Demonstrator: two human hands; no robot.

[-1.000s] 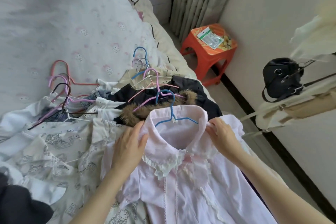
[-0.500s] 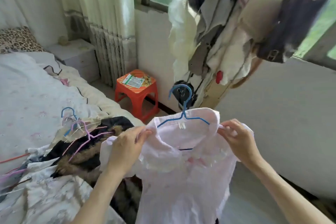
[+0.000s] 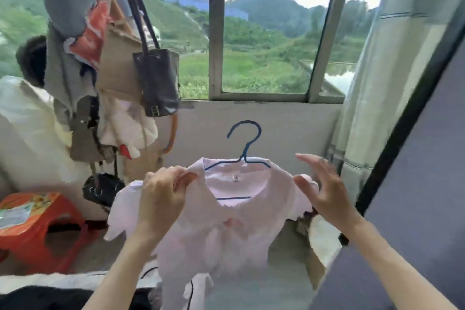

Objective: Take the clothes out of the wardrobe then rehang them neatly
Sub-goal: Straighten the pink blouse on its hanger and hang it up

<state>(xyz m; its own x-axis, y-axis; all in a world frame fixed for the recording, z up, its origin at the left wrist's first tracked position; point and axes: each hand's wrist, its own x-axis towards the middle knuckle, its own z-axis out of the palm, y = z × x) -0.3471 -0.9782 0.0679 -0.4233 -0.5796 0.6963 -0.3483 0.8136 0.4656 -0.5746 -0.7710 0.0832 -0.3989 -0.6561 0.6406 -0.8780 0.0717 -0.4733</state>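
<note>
A pale pink blouse hangs in the air on a blue wire hanger, in front of the window wall. My left hand grips the blouse at its left shoulder, beside the collar. My right hand is just off the right shoulder with its fingers spread and straight, holding nothing. The dark wardrobe frame runs diagonally along the right side, a little beyond that hand.
A rack of bags and clothes crowds the left, with a black bag hanging from long straps. An orange stool stands at lower left. A pale curtain hangs at the right. Dark clothes lie at the bottom left.
I have lifted the blouse off the bed and turned right toward the window and wardrobe. My right hand has let go of the right shoulder and opened.
</note>
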